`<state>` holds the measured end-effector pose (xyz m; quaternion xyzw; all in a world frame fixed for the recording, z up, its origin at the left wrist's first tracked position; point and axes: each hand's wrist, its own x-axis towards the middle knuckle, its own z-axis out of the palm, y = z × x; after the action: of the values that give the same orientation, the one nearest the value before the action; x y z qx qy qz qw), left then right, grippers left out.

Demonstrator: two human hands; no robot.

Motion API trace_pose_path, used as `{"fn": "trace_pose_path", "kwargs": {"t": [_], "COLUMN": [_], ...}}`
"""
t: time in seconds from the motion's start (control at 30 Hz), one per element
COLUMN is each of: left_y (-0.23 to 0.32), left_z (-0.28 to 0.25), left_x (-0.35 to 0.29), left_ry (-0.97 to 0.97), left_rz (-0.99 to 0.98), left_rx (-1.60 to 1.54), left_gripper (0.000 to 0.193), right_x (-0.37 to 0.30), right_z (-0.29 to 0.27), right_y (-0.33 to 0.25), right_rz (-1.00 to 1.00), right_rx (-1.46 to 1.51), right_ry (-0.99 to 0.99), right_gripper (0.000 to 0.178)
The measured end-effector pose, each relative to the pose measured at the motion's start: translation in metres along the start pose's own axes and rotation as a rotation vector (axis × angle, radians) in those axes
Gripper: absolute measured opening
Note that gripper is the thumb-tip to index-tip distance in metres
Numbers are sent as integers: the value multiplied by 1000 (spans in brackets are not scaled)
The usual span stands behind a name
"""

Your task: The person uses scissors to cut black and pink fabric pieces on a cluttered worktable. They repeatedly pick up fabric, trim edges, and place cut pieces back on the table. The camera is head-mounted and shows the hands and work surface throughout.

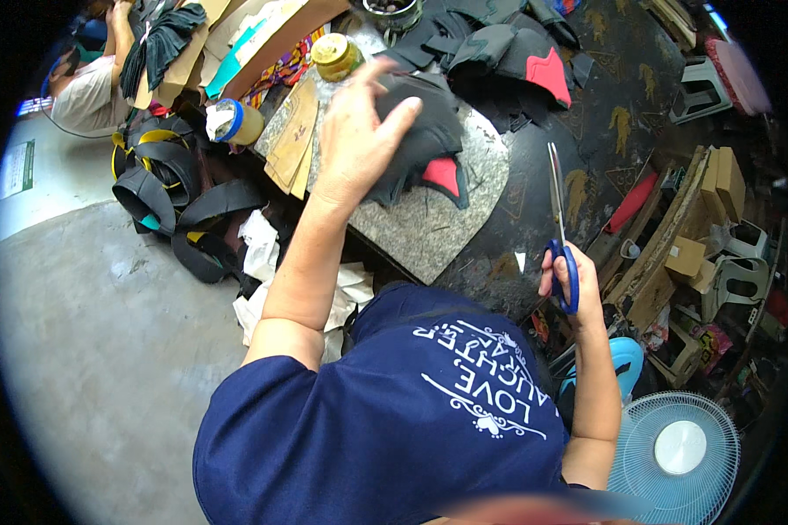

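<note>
My right hand (578, 278) is closed round the blue handles of a pair of scissors (556, 201), whose long blades point away from me over the dark table. My left hand (359, 131) hovers with fingers apart over a stack of black fabric pieces (420, 131); whether it touches them I cannot tell. A pink-red patch (441, 177) shows at the near corner of that stack. Beneath lies a speckled grey stone slab (438, 232). Tan card templates (293, 136) rest at the slab's left side.
Behind the slab are a yellowish jar (335, 58) and more black pieces with a pink patch (547, 77). A blue-rimmed jar (235, 122) stands left, above hanging black straps (184, 188). At lower right is a blue fan (674, 451). A person (87, 87) sits far left.
</note>
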<state>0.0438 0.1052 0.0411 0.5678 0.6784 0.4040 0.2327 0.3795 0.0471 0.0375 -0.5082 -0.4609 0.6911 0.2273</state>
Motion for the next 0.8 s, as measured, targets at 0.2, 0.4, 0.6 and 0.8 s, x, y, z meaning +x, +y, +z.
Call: {"fn": "trace_pose_path", "kwargs": {"t": [0.2,0.4,0.6,0.8], "left_y": [-55,-40,1,4], "left_z": [45,36,49,98], "left_x": [6,9,46,105], "left_ry": [50,-87,119,-11], "left_rz": [226,138,394,146], "left_rx": [717,618,589,174], "left_gripper": [77,73,84,46], "right_x": [11,17,28,43], "right_z": [7,2,-6,-3], "right_y": [2,-7,-23,-43], "right_rz": [18,-17,-51,-149], "right_rx": [14,2,-9,54], "right_ry": [42,2,38,-38], "right_gripper": [23,23,25,27]}}
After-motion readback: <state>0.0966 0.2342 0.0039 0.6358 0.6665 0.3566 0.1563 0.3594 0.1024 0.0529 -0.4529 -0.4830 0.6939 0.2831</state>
